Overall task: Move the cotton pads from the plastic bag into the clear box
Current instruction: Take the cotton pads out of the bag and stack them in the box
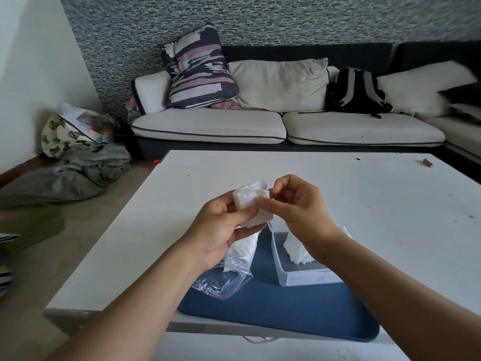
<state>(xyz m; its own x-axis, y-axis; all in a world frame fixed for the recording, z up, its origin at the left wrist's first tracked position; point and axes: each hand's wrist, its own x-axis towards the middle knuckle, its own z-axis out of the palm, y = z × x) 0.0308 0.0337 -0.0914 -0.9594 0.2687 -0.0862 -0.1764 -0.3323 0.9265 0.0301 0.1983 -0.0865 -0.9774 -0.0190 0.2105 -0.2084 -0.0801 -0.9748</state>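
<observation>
Hands: left hand (221, 227) and right hand (299, 204) meet at the centre of the frame, raised above the white table (364, 204).
Left hand: curled under a small stack of cotton pads (251, 203), thumb pressed on its lower edge, so the stack is pinched between thumb and fingers.
Right hand: thumb and forefinger pinch the right side of the same stack; the other fingers are loosely curled.
Stack: white, squarish, slightly fanned at its upper edge, held clear of everything below.
Plastic bag (229, 277): lies lower centre on the blue mat (286, 308), mouth open toward the bottom of the frame, more pads (242, 248) visible inside.
Clear box (307, 274): just right of the bag on the mat, lid off or open, a few pads (294, 248) already lying inside, partly hidden by the right wrist.
Step in hand: likely squaring the stack before setting it in the box.
Doing it well: keep both pinches light but even so the fanned edge closes; carry the stack flat, lower it right and down into the box beside the pads there, and let go only once it rests.
Risk: loose top pads may slide off if the stack tilts.
</observation>
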